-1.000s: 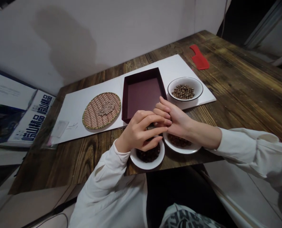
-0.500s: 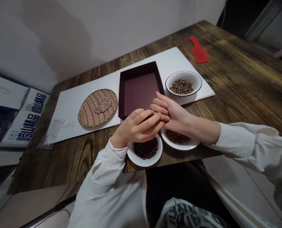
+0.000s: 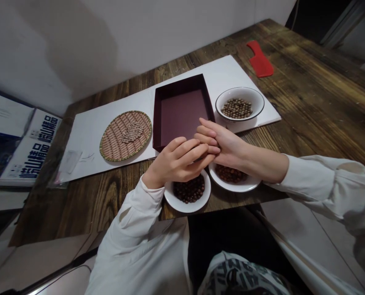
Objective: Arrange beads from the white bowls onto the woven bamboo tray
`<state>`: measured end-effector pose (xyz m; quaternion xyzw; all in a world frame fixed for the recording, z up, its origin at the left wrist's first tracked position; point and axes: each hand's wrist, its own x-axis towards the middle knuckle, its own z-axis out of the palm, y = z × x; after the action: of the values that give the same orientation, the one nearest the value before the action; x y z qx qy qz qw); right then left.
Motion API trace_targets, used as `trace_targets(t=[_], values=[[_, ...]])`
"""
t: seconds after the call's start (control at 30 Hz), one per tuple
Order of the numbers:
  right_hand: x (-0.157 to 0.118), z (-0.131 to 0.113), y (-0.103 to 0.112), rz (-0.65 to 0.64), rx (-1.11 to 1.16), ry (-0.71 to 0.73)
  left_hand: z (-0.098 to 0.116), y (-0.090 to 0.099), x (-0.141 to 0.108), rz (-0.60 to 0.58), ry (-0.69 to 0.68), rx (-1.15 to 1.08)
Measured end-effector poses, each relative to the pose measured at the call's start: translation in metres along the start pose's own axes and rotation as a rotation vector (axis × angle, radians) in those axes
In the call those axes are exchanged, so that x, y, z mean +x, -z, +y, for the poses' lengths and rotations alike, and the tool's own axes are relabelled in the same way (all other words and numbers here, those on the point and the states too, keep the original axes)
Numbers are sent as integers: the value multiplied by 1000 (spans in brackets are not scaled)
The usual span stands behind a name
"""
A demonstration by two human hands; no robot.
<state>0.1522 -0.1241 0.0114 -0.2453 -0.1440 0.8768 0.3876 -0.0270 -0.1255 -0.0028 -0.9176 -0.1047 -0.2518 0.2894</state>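
My left hand [image 3: 182, 160] and my right hand [image 3: 221, 143] touch each other above the table's near edge. The left fingers are bent and pressed against the right hand's curled fingers; what either holds, if anything, is hidden. Below my left hand is a white dish [image 3: 187, 208] of dark brown beads [image 3: 191, 191]. Another white dish [image 3: 240, 187] with reddish-brown beads [image 3: 231, 174] lies partly under my right hand and wrist. Just beyond the hands stands a dark maroon open box [image 3: 182, 110] with nothing visible inside.
A white bowl [image 3: 257, 100] with a dark rim holds olive-brown beads [image 3: 236, 108], right of the box. Left of it a round woven mat [image 3: 111, 141] carries a cluster of small pale beads [image 3: 133, 132]. A red comb [image 3: 262, 65] lies at the back right of the wooden table [image 3: 308, 94].
The view has shifted slightly, so the table items sit a little higher in the picture. My hands stay together in nearly the same pose.
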Motion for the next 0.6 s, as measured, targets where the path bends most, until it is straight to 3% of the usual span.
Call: trace_targets(t=[0.1,0.3,0.6], values=[[0,0,0,9,-2,-7,0,0,-2,-48,33,-59],[1,1,0,-5,-2,-18,0,1,4,74,-1,-40],[0,0,-1,-4,-18,-30,0,-2,-1,69,45,-208]])
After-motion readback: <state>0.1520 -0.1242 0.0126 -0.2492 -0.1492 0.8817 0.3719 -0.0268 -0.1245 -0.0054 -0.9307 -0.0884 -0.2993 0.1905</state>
